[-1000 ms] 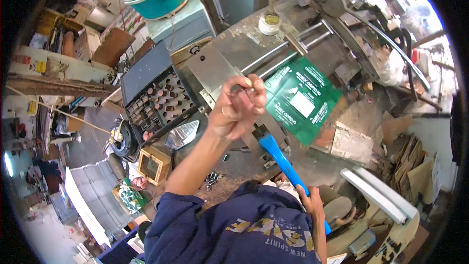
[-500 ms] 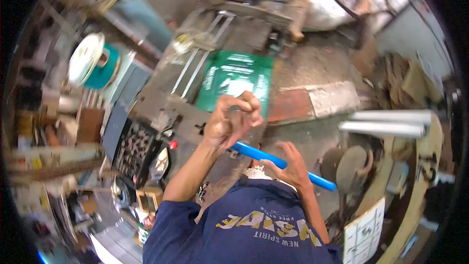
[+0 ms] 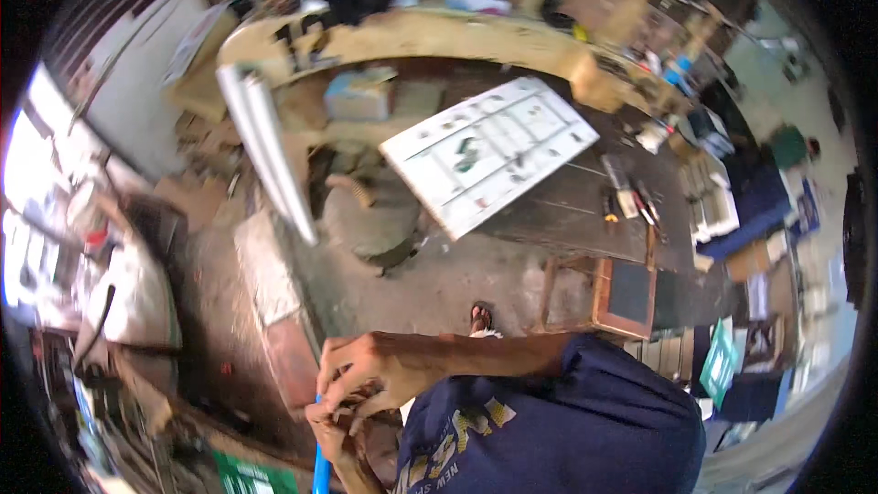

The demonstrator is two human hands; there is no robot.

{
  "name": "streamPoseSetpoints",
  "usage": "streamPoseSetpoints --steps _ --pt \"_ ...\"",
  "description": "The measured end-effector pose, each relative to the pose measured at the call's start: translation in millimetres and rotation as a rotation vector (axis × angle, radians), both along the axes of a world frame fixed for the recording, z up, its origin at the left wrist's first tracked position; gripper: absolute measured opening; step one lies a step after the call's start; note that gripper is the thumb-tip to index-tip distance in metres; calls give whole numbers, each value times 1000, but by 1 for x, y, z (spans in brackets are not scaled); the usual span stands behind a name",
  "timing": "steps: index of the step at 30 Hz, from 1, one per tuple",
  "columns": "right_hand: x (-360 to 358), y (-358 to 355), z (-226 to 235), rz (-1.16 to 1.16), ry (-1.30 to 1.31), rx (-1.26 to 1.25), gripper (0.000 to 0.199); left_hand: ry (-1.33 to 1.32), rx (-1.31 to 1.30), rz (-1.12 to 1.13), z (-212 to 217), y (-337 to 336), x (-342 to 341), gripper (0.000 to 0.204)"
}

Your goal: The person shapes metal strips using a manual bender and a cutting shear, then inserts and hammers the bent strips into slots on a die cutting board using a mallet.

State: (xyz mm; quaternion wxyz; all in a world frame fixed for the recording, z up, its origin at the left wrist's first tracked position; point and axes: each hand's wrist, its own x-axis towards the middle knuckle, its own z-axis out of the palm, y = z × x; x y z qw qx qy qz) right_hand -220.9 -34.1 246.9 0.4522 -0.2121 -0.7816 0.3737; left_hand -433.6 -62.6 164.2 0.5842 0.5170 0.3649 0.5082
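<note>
A slim blue tube (image 3: 321, 474) stands near the lower left, running down to the picture's lower edge. My left hand (image 3: 331, 432) is closed around it near its upper end, with blue showing above and below the fingers. My right hand (image 3: 358, 371) reaches across from the right, with its fingers bent and pinched together just above the left one. The two hands touch or nearly touch. What the right fingertips hold, if anything, is too blurred and covered to make out.
A white panel with small parts (image 3: 494, 151) lies on a dark wooden table (image 3: 572, 210). Left of it are a round stool-like object (image 3: 370, 220) and long white bars (image 3: 265, 151). A wooden-framed stool (image 3: 626, 297) stands near the table. A green sheet (image 3: 251, 474) shows at lower left.
My view has swung right, bringing the white panel and table to the middle. My hands, apart before, have come together at the lower left by the tube's upper end.
</note>
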Motion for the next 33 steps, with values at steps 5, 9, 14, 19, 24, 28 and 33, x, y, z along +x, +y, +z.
streamPoseSetpoints --steps 5,9,14,19,24,28,33 --pt "160 -37 -24 -488 -126 49 26 17 19 -294 21 23 168 44" --pt "253 -69 -29 -726 -347 -52 24 24 -37 -252 41 8 290 45" --pt "311 -105 -37 -911 -335 -165 26 167 -14 -531 26 26 353 23" --pt "338 -101 -93 -1087 -267 -426 38 286 39 -414 -20 73 377 28" --pt "386 -102 -171 -1280 87 -971 43 544 -80 -20 -108 166 384 24" --pt "457 -110 -214 -1607 -164 -906 39 312 -416 -40 -140 208 390 32" --pt "497 -99 -194 -1646 -394 -952 36 173 -470 -100 -159 226 372 36"
